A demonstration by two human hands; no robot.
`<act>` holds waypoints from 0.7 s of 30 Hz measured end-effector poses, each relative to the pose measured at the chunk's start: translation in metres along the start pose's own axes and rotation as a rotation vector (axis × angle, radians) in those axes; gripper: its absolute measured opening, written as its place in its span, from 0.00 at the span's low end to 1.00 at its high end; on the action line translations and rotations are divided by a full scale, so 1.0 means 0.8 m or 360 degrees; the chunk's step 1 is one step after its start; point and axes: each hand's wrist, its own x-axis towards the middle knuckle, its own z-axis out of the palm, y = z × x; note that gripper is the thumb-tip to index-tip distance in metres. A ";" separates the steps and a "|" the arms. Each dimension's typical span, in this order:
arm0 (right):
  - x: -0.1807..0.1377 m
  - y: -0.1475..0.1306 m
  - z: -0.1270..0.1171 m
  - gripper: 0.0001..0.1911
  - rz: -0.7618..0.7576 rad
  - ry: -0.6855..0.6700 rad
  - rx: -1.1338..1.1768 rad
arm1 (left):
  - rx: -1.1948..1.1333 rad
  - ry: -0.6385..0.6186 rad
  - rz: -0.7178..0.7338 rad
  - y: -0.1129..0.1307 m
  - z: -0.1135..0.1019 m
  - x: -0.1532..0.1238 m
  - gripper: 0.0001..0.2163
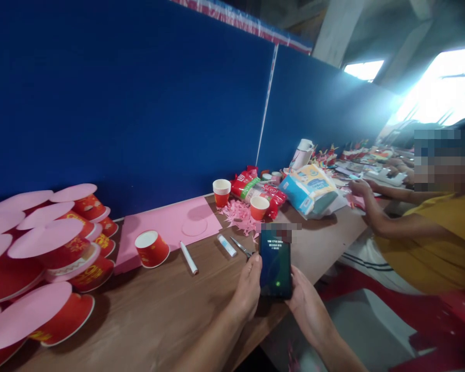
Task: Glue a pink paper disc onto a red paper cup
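Note:
Between my two hands a dark smartphone (275,268) is held upright, its lit screen showing white text and a small green button. My left hand (249,284) grips its left edge, and my right hand (304,299) closes on the lower right edge. Just beyond my left hand lie scissors (242,246), their handles partly hidden. A glue stick (227,245) and a white marker (188,258) rest on the wooden table (166,320). Farther left, a red paper cup (152,249) sits by a pink sheet (170,222) bearing a drawn circle.
Red cups with pink paper discs (46,245) crowd the left side. Pink paper scraps (240,214), small cups (221,193), a red packet (251,188) and a blue-white bag (310,191) lie ahead. A blue partition (139,103) backs the table. A person in yellow (442,232) sits at right.

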 end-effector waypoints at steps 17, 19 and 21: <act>-0.017 -0.007 -0.018 0.20 -0.0019 0.0250 -0.0207 | 0.0524 -0.0551 0.0209 0.007 0.002 -0.014 0.23; -0.019 -0.011 -0.026 0.21 0.0035 0.0277 -0.0255 | 0.0547 -0.0616 0.0219 0.011 0.004 -0.016 0.23; -0.020 -0.013 -0.039 0.22 0.0101 0.0273 -0.0329 | 0.0572 -0.0665 0.0194 0.014 0.006 -0.017 0.24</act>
